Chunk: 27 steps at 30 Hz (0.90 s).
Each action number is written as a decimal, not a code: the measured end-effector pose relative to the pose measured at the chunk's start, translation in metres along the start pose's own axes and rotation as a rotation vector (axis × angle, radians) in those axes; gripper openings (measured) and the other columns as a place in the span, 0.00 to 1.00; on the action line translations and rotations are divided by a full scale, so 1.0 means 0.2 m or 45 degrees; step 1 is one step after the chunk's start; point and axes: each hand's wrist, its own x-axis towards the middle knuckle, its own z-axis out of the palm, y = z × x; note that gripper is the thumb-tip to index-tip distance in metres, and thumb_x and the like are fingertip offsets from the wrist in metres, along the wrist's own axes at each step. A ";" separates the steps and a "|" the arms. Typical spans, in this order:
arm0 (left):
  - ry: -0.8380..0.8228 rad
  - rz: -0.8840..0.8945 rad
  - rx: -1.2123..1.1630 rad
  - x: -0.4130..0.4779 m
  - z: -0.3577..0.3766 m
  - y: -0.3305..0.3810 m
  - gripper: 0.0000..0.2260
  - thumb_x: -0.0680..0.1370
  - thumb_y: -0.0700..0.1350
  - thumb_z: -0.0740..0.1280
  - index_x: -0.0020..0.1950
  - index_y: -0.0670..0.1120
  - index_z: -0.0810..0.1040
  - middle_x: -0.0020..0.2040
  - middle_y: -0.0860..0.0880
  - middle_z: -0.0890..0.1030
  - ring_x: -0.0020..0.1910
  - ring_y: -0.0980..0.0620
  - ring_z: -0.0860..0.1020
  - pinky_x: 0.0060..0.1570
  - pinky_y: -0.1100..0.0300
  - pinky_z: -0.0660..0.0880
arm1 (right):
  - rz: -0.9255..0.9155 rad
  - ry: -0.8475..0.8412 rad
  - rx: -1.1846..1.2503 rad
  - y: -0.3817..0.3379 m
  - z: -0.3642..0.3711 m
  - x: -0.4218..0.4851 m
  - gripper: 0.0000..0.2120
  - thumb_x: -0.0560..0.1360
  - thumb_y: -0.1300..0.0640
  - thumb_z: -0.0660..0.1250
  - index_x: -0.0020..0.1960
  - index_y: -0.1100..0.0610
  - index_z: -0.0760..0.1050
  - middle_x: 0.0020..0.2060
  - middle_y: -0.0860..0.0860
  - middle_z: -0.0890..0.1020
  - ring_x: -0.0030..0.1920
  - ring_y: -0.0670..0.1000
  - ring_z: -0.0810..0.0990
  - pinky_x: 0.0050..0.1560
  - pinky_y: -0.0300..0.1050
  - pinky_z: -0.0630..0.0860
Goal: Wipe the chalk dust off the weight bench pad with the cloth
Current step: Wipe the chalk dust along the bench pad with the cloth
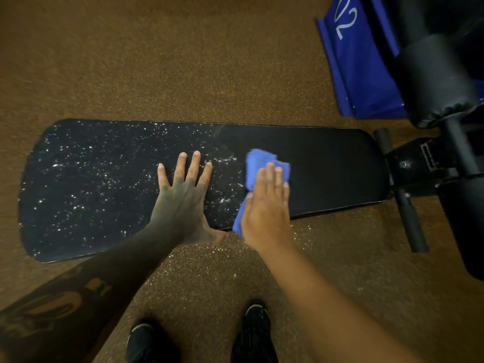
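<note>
Your right hand presses the blue cloth on the bench pad, grip apart. Your left hand lies spread on the chalk dust, grip apart.

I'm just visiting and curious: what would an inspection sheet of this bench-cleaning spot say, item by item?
Surface: bench pad, black; right part looks clean, left part speckled white.
Job's things: chalk dust across the left part; blue cloth bunched on the pad.
Clutter: chalk specks on the floor by the near edge.
Grippers (hands): left hand flat on the pad, fingers spread; right hand pressing the cloth with straight fingers.
Cables: nothing seen.
Surroundings: bench frame, blue fabric item, two dark shoes.
</note>
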 end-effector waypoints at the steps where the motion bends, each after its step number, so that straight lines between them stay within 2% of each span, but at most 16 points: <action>1: -0.007 -0.002 -0.012 0.00 0.00 0.00 0.70 0.52 0.87 0.52 0.80 0.44 0.38 0.82 0.40 0.38 0.81 0.37 0.38 0.75 0.29 0.43 | -0.174 -0.060 -0.040 -0.01 0.00 -0.02 0.27 0.81 0.55 0.49 0.78 0.60 0.49 0.79 0.55 0.49 0.78 0.54 0.42 0.77 0.56 0.48; 3: -0.022 -0.008 0.000 0.00 0.00 0.00 0.70 0.53 0.87 0.52 0.80 0.43 0.37 0.82 0.41 0.36 0.81 0.37 0.38 0.76 0.29 0.44 | -0.410 -0.117 -0.120 0.04 -0.02 0.00 0.27 0.81 0.55 0.49 0.78 0.59 0.51 0.79 0.54 0.51 0.78 0.53 0.44 0.77 0.57 0.50; 4: -0.027 -0.010 0.009 -0.01 0.00 0.00 0.70 0.53 0.87 0.53 0.79 0.42 0.36 0.82 0.41 0.35 0.81 0.38 0.37 0.76 0.29 0.44 | -0.391 -0.103 -0.115 0.07 -0.03 0.05 0.26 0.81 0.55 0.50 0.78 0.59 0.52 0.79 0.54 0.52 0.78 0.53 0.45 0.76 0.58 0.51; 7: -0.036 -0.021 0.009 -0.01 -0.01 0.00 0.71 0.53 0.87 0.54 0.79 0.42 0.35 0.81 0.41 0.34 0.80 0.38 0.35 0.76 0.30 0.43 | 0.002 0.001 -0.008 0.07 -0.04 0.17 0.26 0.81 0.57 0.52 0.77 0.61 0.53 0.79 0.55 0.52 0.78 0.55 0.45 0.76 0.58 0.50; 8: -0.035 -0.020 0.013 -0.01 -0.01 0.00 0.70 0.53 0.87 0.54 0.79 0.42 0.35 0.81 0.41 0.34 0.80 0.38 0.35 0.76 0.30 0.43 | 0.047 0.012 0.005 0.03 -0.03 0.17 0.26 0.81 0.58 0.52 0.77 0.61 0.53 0.79 0.56 0.51 0.78 0.55 0.45 0.77 0.57 0.48; 9: -0.033 -0.018 0.013 -0.01 -0.01 0.00 0.70 0.54 0.87 0.52 0.79 0.42 0.35 0.81 0.41 0.34 0.80 0.38 0.35 0.76 0.30 0.43 | -0.010 0.002 0.006 -0.01 -0.02 0.16 0.27 0.81 0.58 0.53 0.77 0.62 0.52 0.79 0.56 0.50 0.78 0.56 0.44 0.77 0.57 0.47; 12: -0.033 -0.004 -0.021 -0.01 -0.02 -0.01 0.69 0.54 0.87 0.49 0.80 0.41 0.37 0.82 0.40 0.35 0.81 0.38 0.37 0.76 0.30 0.45 | -0.410 -0.112 -0.053 -0.02 -0.01 0.14 0.27 0.80 0.59 0.53 0.78 0.60 0.51 0.79 0.55 0.51 0.78 0.54 0.44 0.77 0.56 0.48; 13: -0.035 0.002 -0.025 -0.01 -0.02 -0.01 0.70 0.54 0.87 0.49 0.80 0.41 0.38 0.82 0.40 0.36 0.81 0.38 0.37 0.76 0.30 0.45 | -0.434 -0.103 -0.055 0.01 -0.02 0.18 0.27 0.80 0.59 0.54 0.77 0.60 0.53 0.79 0.55 0.52 0.78 0.53 0.46 0.77 0.57 0.49; 14: -0.041 0.006 -0.018 -0.01 -0.02 -0.01 0.70 0.54 0.87 0.50 0.80 0.41 0.38 0.82 0.40 0.35 0.81 0.38 0.37 0.76 0.30 0.44 | -0.358 -0.067 -0.048 0.03 -0.03 0.23 0.26 0.80 0.59 0.54 0.77 0.60 0.54 0.78 0.55 0.53 0.78 0.53 0.47 0.76 0.57 0.50; 17: -0.052 0.008 -0.003 -0.01 -0.01 -0.02 0.71 0.53 0.88 0.51 0.79 0.41 0.34 0.81 0.40 0.33 0.80 0.38 0.35 0.77 0.32 0.42 | 0.064 0.010 0.035 0.01 -0.03 0.33 0.27 0.79 0.60 0.53 0.77 0.61 0.53 0.79 0.56 0.50 0.78 0.55 0.45 0.77 0.56 0.47; 18: -0.053 0.008 -0.008 -0.02 -0.02 -0.02 0.71 0.53 0.88 0.50 0.79 0.41 0.34 0.81 0.41 0.33 0.80 0.39 0.35 0.77 0.32 0.42 | 0.021 0.013 0.043 -0.03 -0.02 0.34 0.27 0.79 0.61 0.54 0.77 0.62 0.53 0.78 0.57 0.51 0.78 0.56 0.45 0.77 0.57 0.47; 21: -0.057 0.004 -0.023 -0.02 -0.02 -0.02 0.70 0.53 0.87 0.48 0.79 0.41 0.34 0.81 0.40 0.32 0.80 0.39 0.34 0.77 0.32 0.42 | -0.585 -0.117 -0.058 -0.04 0.00 0.30 0.27 0.78 0.62 0.58 0.76 0.63 0.58 0.77 0.58 0.57 0.78 0.58 0.52 0.75 0.59 0.54; 22: -0.063 -0.003 -0.027 -0.02 -0.02 -0.02 0.70 0.53 0.87 0.47 0.79 0.41 0.34 0.81 0.40 0.32 0.80 0.39 0.34 0.77 0.32 0.41 | -0.691 -0.148 -0.105 0.00 -0.02 0.32 0.26 0.78 0.61 0.58 0.75 0.63 0.59 0.77 0.58 0.58 0.77 0.57 0.53 0.75 0.58 0.55; 23: -0.068 -0.008 -0.034 -0.03 -0.02 -0.02 0.71 0.53 0.88 0.48 0.79 0.40 0.34 0.80 0.40 0.32 0.80 0.38 0.34 0.77 0.32 0.41 | -0.677 -0.142 -0.120 0.04 -0.03 0.36 0.26 0.78 0.61 0.58 0.75 0.63 0.59 0.77 0.58 0.59 0.77 0.57 0.54 0.75 0.59 0.55; 24: -0.071 -0.010 -0.040 -0.03 -0.02 -0.03 0.71 0.53 0.88 0.49 0.79 0.41 0.33 0.80 0.40 0.31 0.80 0.38 0.34 0.77 0.31 0.42 | -0.559 -0.102 -0.107 0.06 -0.04 0.41 0.26 0.78 0.62 0.57 0.75 0.64 0.58 0.77 0.58 0.58 0.77 0.58 0.53 0.75 0.60 0.54; 27: -0.078 -0.006 -0.063 -0.04 -0.02 -0.04 0.71 0.54 0.87 0.53 0.79 0.41 0.33 0.80 0.41 0.31 0.80 0.39 0.33 0.76 0.31 0.43 | -0.039 -0.037 -0.031 0.06 -0.07 0.51 0.27 0.79 0.61 0.54 0.77 0.64 0.53 0.78 0.59 0.52 0.78 0.57 0.47 0.76 0.58 0.50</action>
